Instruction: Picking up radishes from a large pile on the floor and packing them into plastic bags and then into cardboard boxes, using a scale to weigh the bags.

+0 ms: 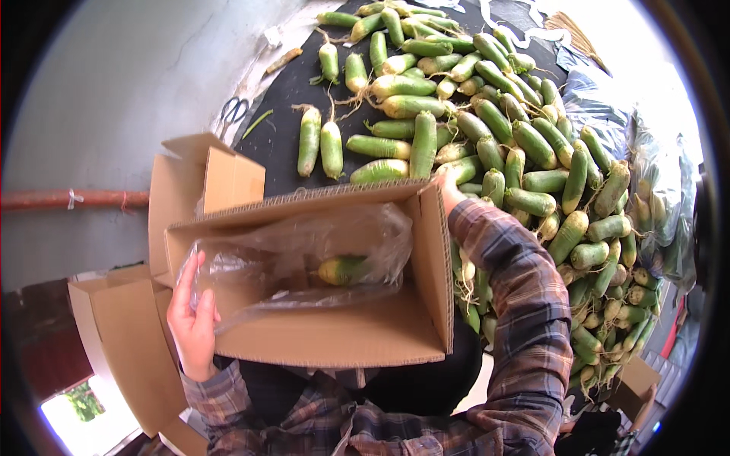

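An opened brown cardboard box sits in front of my body, with a clear plastic bag spread inside it. One green radish shows through the film. At the box's left end is my left hand, its fingers stretched upward and thumb apart, lying against the bag's edge. My right hand is beyond the box's far right corner, beside the heaped green radishes. Its fingers are mostly hidden, so whether it grips a radish or the box cannot be told.
The radishes lie on a dark cloth. Other cardboard boxes stand at the left, near a red pipe. Scissors lie at the far left edge of the cloth. Clear plastic bags are at the right.
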`<state>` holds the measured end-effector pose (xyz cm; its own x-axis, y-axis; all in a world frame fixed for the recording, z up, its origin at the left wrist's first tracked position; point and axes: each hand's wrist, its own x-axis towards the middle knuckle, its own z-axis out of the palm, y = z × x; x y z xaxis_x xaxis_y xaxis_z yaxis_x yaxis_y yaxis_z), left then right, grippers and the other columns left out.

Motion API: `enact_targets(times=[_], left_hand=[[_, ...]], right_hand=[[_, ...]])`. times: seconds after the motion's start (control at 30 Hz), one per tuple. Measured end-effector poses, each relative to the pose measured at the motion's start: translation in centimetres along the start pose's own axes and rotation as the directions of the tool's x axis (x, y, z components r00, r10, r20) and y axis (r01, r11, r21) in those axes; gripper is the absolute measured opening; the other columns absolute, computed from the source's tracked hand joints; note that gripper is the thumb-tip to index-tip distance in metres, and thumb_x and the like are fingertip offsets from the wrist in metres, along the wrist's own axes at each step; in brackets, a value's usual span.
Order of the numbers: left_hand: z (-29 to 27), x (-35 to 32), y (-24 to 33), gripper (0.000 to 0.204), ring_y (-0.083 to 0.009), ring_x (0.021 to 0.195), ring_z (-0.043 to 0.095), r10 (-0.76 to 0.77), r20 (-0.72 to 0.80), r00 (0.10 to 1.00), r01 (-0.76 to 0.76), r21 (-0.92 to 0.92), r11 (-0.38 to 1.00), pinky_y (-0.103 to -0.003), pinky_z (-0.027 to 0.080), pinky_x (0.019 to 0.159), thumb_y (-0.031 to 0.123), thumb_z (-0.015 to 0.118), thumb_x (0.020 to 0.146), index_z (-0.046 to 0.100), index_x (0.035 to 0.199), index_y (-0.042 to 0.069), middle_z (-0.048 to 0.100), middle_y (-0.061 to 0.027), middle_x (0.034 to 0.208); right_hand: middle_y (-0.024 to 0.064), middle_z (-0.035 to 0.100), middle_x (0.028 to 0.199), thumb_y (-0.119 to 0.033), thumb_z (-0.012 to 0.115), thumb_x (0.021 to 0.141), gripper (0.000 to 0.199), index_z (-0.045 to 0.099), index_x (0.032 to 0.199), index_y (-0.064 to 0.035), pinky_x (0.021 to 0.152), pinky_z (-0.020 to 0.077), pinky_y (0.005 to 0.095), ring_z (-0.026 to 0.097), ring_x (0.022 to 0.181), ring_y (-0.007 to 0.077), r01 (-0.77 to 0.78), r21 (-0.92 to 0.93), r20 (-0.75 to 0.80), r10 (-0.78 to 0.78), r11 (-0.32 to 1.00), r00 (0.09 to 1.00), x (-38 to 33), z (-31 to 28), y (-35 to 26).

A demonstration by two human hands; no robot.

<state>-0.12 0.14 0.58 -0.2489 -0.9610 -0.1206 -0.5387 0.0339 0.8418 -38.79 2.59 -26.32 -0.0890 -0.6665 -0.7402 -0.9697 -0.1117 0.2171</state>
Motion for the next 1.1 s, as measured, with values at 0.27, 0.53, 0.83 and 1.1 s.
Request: enact_targets(times=[0.27,0.53,0.83,1.1], left_hand=[[-1.0,-0.1,-0.2,0.050,0.0007,0.058,0.041,0.064,0.016,0.998,-0.062,-0.091,0.994,-0.015,0.038,0.051,-0.002,0.051,0.087,0.044,0.136,0.005,0.050,-0.0086,0.134],[-1.8,-0.5,-1.6,0.045,-0.0120,0.105,0.054,0.193,0.082,0.978,-0.180,-0.151,0.972,-0.023,0.043,0.085,0.000,0.053,0.088,0.046,0.133,0.002,0.047,-0.0096,0.136],[-2.6,-0.9,-2.3,0.049,-0.0226,0.126,0.043,0.322,0.092,0.942,-0.310,-0.125,0.942,-0.031,0.032,0.104,-0.004,0.046,0.085,0.045,0.133,0.001,0.048,-0.0144,0.134],[-2.6,-1.2,-1.6,0.054,-0.0196,0.122,0.047,0.275,0.196,0.941,-0.238,-0.194,0.952,-0.026,0.038,0.097,-0.008,0.038,0.081,0.045,0.134,0.002,0.049,-0.0139,0.133]], right_hand=[[0.0158,0.065,0.086,-0.040,0.076,0.065,0.060,0.061,0.103,0.0044,0.074,0.0492,0.0348,0.064,0.081,0.0250,-0.045,0.783,-0.058,0.145,0.620,0.988,-17.4,-2.4,9.4],[0.0109,0.057,0.117,-0.030,0.076,0.068,0.079,0.044,0.130,0.0047,0.088,0.0452,0.0285,0.056,0.102,0.0178,0.404,0.887,-0.302,0.380,-0.224,0.874,-35.2,-2.1,12.6],[0.0144,0.065,0.091,-0.042,0.079,0.062,0.069,0.060,0.111,0.0021,0.075,0.0492,0.0324,0.063,0.085,0.0211,0.494,0.692,-0.474,-0.186,0.526,0.861,-34.0,-22.4,-1.4],[0.0214,0.052,0.128,-0.050,0.073,0.067,0.083,0.052,0.124,0.0071,0.099,0.0385,0.0371,0.050,0.118,0.0284,0.132,0.823,0.026,-0.270,0.552,0.963,-15.0,-19.6,-13.0]])
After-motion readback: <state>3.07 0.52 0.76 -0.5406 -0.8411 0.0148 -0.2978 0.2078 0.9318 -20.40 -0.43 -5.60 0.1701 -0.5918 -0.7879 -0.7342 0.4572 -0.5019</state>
